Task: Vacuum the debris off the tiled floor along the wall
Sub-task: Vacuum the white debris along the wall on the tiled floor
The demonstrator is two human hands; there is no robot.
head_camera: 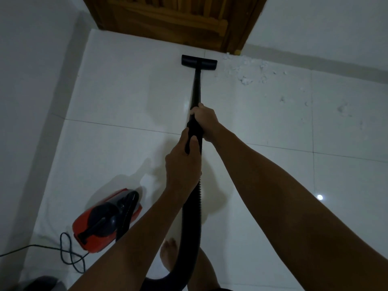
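Both hands grip the black vacuum wand [196, 89] in front of me. My right hand [204, 120] holds it higher up the tube, and my left hand [182, 164] grasps the handle just below. The flat black nozzle [199, 63] rests on the white tiled floor [126, 97] near the wooden door. White debris [247, 73] lies scattered to the right of the nozzle, along the base of the far wall [315, 28]. The ribbed black hose [192, 223] drops from my left hand toward my legs.
The red and black vacuum body [107, 220] sits on the floor at lower left, its dark power cord [69, 253] looped beside it. A brown wooden door [174, 19] closes the far end. A wall runs along the left. My bare foot [168, 255] stands beside the hose.
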